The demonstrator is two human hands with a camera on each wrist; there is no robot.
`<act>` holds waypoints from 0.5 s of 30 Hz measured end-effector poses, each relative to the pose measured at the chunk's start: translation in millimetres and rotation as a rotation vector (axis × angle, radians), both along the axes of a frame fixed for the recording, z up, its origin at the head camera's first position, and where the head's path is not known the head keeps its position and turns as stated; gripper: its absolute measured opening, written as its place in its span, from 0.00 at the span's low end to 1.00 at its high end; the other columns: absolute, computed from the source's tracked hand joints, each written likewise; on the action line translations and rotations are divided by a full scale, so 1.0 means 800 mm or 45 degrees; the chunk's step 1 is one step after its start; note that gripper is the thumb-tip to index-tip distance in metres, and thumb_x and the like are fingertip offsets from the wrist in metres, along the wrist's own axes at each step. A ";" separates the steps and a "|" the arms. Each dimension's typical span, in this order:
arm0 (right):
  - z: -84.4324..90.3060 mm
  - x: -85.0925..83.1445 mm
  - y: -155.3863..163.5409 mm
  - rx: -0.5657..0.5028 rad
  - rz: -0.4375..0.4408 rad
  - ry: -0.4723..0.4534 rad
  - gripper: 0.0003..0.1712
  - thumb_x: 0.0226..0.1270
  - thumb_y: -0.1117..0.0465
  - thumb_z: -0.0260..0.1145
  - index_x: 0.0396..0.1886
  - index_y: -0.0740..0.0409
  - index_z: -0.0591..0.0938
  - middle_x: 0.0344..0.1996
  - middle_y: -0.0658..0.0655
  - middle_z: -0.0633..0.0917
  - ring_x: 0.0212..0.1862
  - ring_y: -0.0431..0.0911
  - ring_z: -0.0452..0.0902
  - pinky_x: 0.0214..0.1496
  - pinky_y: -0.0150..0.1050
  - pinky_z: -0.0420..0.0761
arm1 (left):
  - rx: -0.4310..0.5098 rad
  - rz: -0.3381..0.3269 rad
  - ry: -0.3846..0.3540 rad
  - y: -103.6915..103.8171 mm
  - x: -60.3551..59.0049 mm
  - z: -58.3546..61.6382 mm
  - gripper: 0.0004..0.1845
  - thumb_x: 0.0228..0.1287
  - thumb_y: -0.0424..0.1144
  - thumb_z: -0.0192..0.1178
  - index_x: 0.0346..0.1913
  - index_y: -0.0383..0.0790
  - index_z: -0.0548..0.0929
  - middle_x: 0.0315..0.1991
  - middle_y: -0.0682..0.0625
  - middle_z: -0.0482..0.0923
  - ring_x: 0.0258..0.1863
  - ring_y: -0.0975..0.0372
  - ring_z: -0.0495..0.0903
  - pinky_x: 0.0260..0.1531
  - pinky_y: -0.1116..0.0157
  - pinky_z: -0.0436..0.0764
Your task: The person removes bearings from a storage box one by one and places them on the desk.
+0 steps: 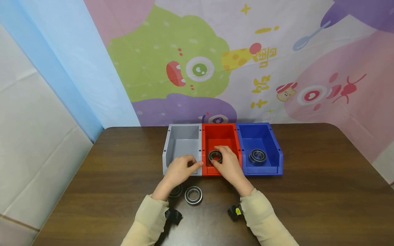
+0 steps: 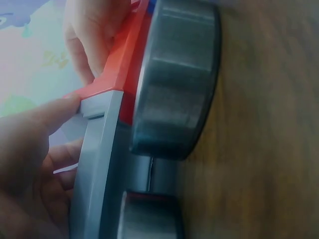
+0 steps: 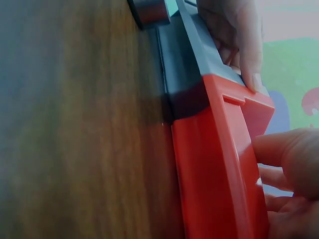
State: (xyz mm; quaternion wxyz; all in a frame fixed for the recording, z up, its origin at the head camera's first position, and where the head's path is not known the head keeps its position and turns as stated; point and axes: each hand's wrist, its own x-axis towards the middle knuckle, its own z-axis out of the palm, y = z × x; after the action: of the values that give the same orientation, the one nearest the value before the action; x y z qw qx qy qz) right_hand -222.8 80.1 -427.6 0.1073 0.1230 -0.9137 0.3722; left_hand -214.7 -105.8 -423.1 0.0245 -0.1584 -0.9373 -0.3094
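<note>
Three bins (image 1: pixel 182 143) abreast; two bearings (image 1: pixel 193 195) lie before them

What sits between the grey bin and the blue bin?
The red bin stands between the grey bin and the blue bin; the head view shows it, with a bearing inside under the right hand.

The head camera looks down and forward from above the table (image 1: pixel 307 191), taking in the grey bin (image 1: pixel 182 143), the red bin (image 1: pixel 220 136) and the blue bin (image 1: pixel 261 140) against the backdrop. The left wrist camera sits low at table level, rolled sideways, tight on the grey bin's front lip (image 2: pixel 97 164). The right wrist camera is equally low and close, on the red bin (image 3: pixel 214 169). Both wrist views share the grey-red seam.
</note>
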 end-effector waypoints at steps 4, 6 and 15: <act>0.002 -0.002 0.002 0.044 -0.031 -0.075 0.30 0.50 0.62 0.70 0.55 0.63 0.73 0.51 0.63 0.76 0.52 0.55 0.73 0.55 0.49 0.71 | 0.007 -0.031 -0.010 0.000 -0.001 -0.001 0.15 0.59 0.55 0.56 0.25 0.48 0.79 0.17 0.58 0.70 0.18 0.65 0.68 0.21 0.68 0.67; 0.002 -0.003 0.002 0.062 -0.032 -0.106 0.32 0.50 0.61 0.70 0.56 0.63 0.73 0.51 0.63 0.76 0.52 0.56 0.73 0.55 0.49 0.71 | 0.016 -0.043 -0.017 -0.001 -0.002 -0.002 0.15 0.59 0.56 0.56 0.26 0.48 0.79 0.17 0.58 0.70 0.18 0.65 0.67 0.20 0.68 0.66; 0.013 -0.013 -0.009 0.178 -0.041 -0.303 0.37 0.51 0.59 0.71 0.60 0.63 0.68 0.55 0.65 0.74 0.56 0.58 0.70 0.56 0.52 0.70 | 0.019 -0.035 -0.058 -0.006 -0.007 -0.005 0.14 0.57 0.56 0.58 0.28 0.50 0.81 0.19 0.59 0.74 0.19 0.67 0.70 0.21 0.68 0.70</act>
State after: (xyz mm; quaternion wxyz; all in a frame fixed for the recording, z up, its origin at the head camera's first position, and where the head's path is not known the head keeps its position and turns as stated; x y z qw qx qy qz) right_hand -233.5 73.3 -417.3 -0.0047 0.0702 -0.9455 0.3180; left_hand -220.2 -110.8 -427.1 0.0002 -0.1640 -0.9330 -0.3203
